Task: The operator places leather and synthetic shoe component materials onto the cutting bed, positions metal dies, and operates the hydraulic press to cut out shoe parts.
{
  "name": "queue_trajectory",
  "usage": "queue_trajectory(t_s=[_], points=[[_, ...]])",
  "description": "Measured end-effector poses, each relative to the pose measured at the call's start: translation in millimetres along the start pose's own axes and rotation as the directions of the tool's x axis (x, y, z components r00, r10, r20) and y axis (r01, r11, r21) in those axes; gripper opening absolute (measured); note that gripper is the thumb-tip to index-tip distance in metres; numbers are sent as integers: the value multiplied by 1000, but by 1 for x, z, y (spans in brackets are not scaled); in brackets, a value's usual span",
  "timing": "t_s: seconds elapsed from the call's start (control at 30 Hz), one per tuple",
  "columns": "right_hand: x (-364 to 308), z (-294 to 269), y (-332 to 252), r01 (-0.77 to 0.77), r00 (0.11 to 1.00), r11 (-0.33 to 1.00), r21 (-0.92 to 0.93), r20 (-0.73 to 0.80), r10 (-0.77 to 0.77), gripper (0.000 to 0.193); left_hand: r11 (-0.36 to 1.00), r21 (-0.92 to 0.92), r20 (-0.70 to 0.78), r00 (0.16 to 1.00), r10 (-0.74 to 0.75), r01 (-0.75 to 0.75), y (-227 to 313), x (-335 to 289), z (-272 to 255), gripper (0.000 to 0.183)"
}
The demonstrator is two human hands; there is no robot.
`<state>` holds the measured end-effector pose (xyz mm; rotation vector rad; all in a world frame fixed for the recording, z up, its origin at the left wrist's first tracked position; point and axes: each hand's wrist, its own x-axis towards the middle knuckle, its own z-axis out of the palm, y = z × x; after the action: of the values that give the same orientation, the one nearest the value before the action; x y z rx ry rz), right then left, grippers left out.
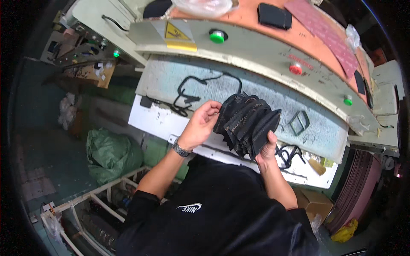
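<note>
A thick bundle of black cut pieces (245,123), with ragged, stitched-looking edges, is held up above the machine bed in front of me. My right hand (268,149) grips its right lower end, thumb up along the side and the other fingers hidden beneath. At the bundle's left end, my left hand (201,123) has its fingers curled against the outermost piece, partly hidden behind it. Behind the bundle, thin black offcut strips (188,81) lie on the pale, scored cutting board (158,77). A black rectangular frame-shaped offcut (299,123) rests on the board to the right.
Across the machine's front beam run green buttons (217,36) and a red button (295,68). Black offcuts (290,155) and a brush (317,167) lie on the white ledge (149,118). A green sack (109,155), a wooden rack (87,196) and a cardboard box (315,202) stand below.
</note>
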<state>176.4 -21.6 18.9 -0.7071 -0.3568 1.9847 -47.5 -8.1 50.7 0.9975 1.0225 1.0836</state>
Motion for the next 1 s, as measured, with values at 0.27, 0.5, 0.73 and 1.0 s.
queue_trajectory(t_s=[0.27, 0.5, 0.73, 1.0], points=[[49, 50, -78, 347, 916, 937, 35, 204, -346, 96, 904, 295, 167, 948, 269, -309, 129, 64, -15, 26], [156, 218, -157, 424, 739, 880, 214, 480, -472, 62, 716, 698, -446, 793, 414, 19, 242, 213, -112, 75], [262, 255, -150, 352, 863, 936, -23, 394, -315, 58, 958, 285, -299, 953, 45, 44, 241, 249, -105, 21], [273, 250, -155, 543, 822, 774, -326, 393, -411, 72, 995, 13, -145, 984, 100, -100, 262, 225, -112, 29]])
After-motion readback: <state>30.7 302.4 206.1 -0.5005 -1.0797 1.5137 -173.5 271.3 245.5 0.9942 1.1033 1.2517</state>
